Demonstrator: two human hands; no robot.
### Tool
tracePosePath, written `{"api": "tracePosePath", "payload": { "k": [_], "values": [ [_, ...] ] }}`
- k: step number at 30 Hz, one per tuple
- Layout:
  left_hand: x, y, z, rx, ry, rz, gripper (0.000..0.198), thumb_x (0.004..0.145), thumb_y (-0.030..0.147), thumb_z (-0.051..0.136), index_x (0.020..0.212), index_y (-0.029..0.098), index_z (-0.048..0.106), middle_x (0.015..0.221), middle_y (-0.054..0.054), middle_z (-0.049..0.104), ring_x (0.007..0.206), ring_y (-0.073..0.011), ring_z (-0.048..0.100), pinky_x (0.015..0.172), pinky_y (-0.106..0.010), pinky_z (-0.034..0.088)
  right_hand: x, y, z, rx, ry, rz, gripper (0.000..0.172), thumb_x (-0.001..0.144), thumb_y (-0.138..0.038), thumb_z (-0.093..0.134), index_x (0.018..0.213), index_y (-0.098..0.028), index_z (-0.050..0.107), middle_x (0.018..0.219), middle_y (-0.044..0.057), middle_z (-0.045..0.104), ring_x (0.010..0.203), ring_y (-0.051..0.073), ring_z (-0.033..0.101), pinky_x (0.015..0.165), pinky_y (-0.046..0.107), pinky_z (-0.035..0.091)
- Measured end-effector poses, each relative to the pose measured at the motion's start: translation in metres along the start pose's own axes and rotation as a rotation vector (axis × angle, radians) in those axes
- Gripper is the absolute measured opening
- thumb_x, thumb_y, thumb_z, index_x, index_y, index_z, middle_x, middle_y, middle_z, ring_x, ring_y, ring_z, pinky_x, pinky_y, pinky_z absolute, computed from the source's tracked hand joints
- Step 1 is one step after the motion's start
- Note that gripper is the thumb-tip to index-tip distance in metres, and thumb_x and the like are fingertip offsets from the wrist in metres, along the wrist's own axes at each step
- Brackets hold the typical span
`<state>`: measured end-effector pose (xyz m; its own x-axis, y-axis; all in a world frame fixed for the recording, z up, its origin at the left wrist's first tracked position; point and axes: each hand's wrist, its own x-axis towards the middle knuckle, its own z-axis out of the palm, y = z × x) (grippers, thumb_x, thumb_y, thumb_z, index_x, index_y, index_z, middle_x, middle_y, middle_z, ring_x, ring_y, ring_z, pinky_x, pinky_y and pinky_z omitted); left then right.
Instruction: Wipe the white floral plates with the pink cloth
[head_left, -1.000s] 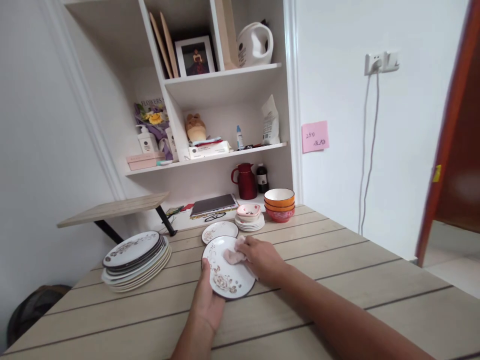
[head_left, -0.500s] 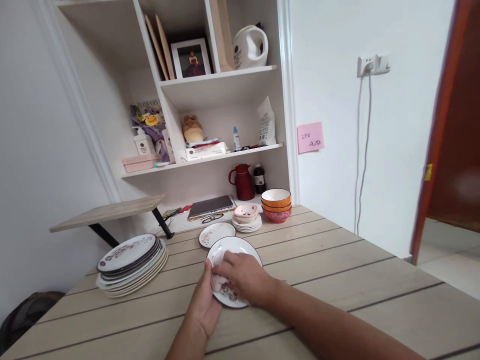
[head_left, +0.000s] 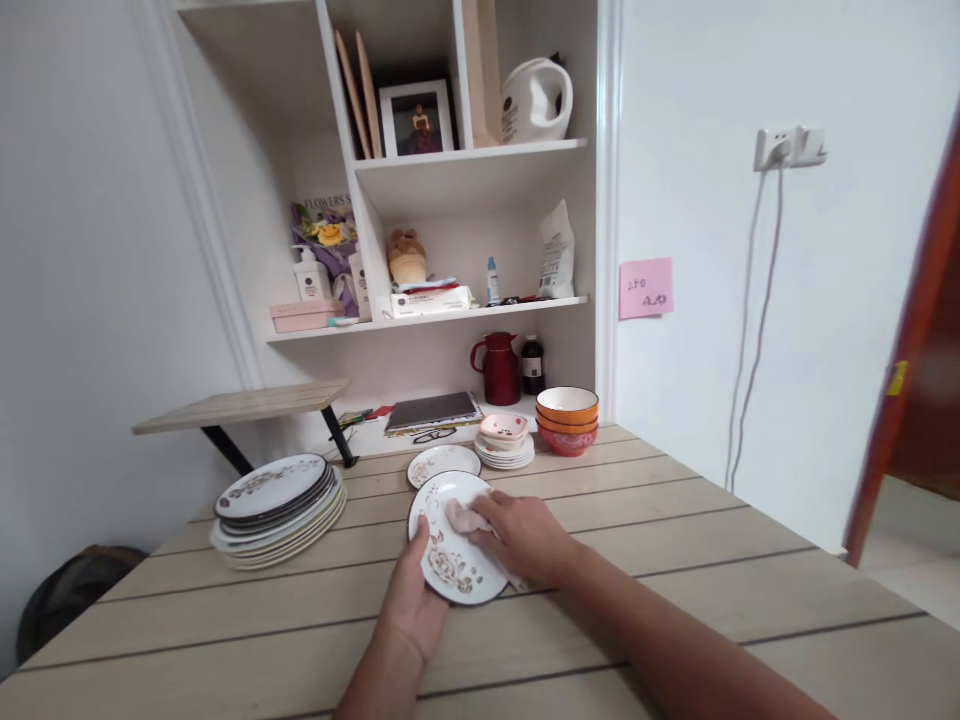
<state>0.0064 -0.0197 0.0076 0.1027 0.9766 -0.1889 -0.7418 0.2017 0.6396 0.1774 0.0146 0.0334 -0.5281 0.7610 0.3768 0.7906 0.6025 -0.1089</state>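
Note:
My left hand (head_left: 417, 588) grips the near left edge of a white plate (head_left: 441, 530) with a dark rim and brown flowers, thumb on top and fingers beneath. The plate is tilted up off the table. Bunched in the fingers of my right hand (head_left: 525, 535) is a pale pink cloth (head_left: 465, 517), pressed on the plate's upper right face. Just behind lies another flowered plate (head_left: 444, 462), partly covered by the held one.
A tall stack of plates (head_left: 277, 510) stands at left beside a small raised shelf (head_left: 240, 405). Behind are small dishes (head_left: 505, 450), stacked bowls (head_left: 568, 420), a closed laptop (head_left: 431, 410) and a red jug (head_left: 500, 370). Cables (head_left: 754, 330) hang at right.
My right hand has slid the cloth from the plate's left side to its upper right, uncovering the flowers. The plate is tilted more towards me. The view has turned slightly left.

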Motion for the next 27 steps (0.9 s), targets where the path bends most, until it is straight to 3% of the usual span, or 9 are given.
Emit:
{"api": "tracePosePath", "payload": {
  "k": [3,6,9,11,16,21,24,27],
  "values": [
    [-0.001,0.002,0.000,0.004,-0.002,-0.023,0.053,0.088,0.037,0.060,0.135,0.012,0.054,0.117,-0.018,0.070,0.106,-0.0299,0.067,0.099,-0.045,0.048,-0.004,-0.010,-0.002,0.062,-0.043,-0.105,0.034,0.094,-0.046,0.043,0.114,-0.022,0.057,0.101,0.008,0.067,0.082,0.022,0.063,0.067,0.029,0.037],
    [-0.005,0.003,0.004,0.021,-0.022,-0.046,0.052,0.089,0.042,0.058,0.130,0.011,0.057,0.115,-0.017,0.070,0.106,-0.0300,0.067,0.097,-0.044,0.048,-0.007,-0.022,-0.002,0.135,-0.019,-0.234,0.039,0.095,-0.035,0.043,0.133,-0.030,0.046,0.113,0.005,0.064,0.088,0.020,0.063,0.071,0.029,0.038],
    [-0.007,0.002,0.008,0.041,-0.051,-0.064,0.051,0.089,0.043,0.058,0.128,0.010,0.059,0.114,-0.017,0.071,0.107,-0.0297,0.067,0.097,-0.043,0.048,-0.004,-0.030,0.004,0.143,0.039,-0.253,0.054,0.091,-0.022,0.047,0.143,-0.032,0.035,0.117,0.006,0.060,0.089,0.020,0.061,0.073,0.028,0.039],
    [-0.008,0.001,0.010,0.059,-0.073,-0.075,0.052,0.088,0.043,0.060,0.127,0.010,0.059,0.114,-0.017,0.071,0.108,-0.0300,0.066,0.098,-0.043,0.048,0.000,-0.028,0.008,0.146,0.110,-0.199,0.051,0.089,-0.016,0.048,0.138,-0.028,0.041,0.114,0.007,0.060,0.090,0.020,0.060,0.074,0.029,0.040],
    [-0.011,-0.002,0.013,0.091,-0.112,-0.080,0.055,0.085,0.044,0.064,0.128,0.010,0.059,0.118,-0.019,0.069,0.114,-0.0309,0.064,0.101,-0.042,0.046,0.006,-0.010,0.009,0.165,0.256,0.084,0.019,0.088,-0.018,0.050,0.106,-0.021,0.054,0.105,0.006,0.061,0.086,0.019,0.058,0.068,0.027,0.038],
    [-0.012,-0.001,0.013,0.094,-0.114,-0.058,0.059,0.084,0.043,0.064,0.133,0.011,0.056,0.122,-0.019,0.067,0.117,-0.0317,0.062,0.104,-0.043,0.044,0.005,-0.005,0.006,0.133,0.270,0.227,0.018,0.089,-0.024,0.052,0.106,-0.025,0.055,0.110,0.005,0.061,0.082,0.018,0.059,0.063,0.026,0.035],
    [-0.011,-0.001,0.012,0.122,-0.121,-0.030,0.060,0.084,0.045,0.064,0.132,0.012,0.056,0.122,-0.019,0.067,0.117,-0.0314,0.061,0.104,-0.043,0.043,0.005,-0.010,0.009,0.180,0.293,0.129,0.025,0.087,-0.018,0.052,0.110,-0.025,0.059,0.111,0.005,0.060,0.091,0.019,0.058,0.071,0.027,0.039],
    [-0.010,-0.003,0.012,0.114,-0.153,-0.025,0.063,0.083,0.049,0.063,0.133,0.012,0.056,0.121,-0.020,0.067,0.116,-0.0314,0.062,0.103,-0.043,0.044,0.004,-0.016,0.012,0.239,0.294,-0.070,0.031,0.084,-0.013,0.053,0.111,-0.026,0.063,0.111,0.005,0.061,0.100,0.021,0.056,0.081,0.029,0.040]
  ]
}}
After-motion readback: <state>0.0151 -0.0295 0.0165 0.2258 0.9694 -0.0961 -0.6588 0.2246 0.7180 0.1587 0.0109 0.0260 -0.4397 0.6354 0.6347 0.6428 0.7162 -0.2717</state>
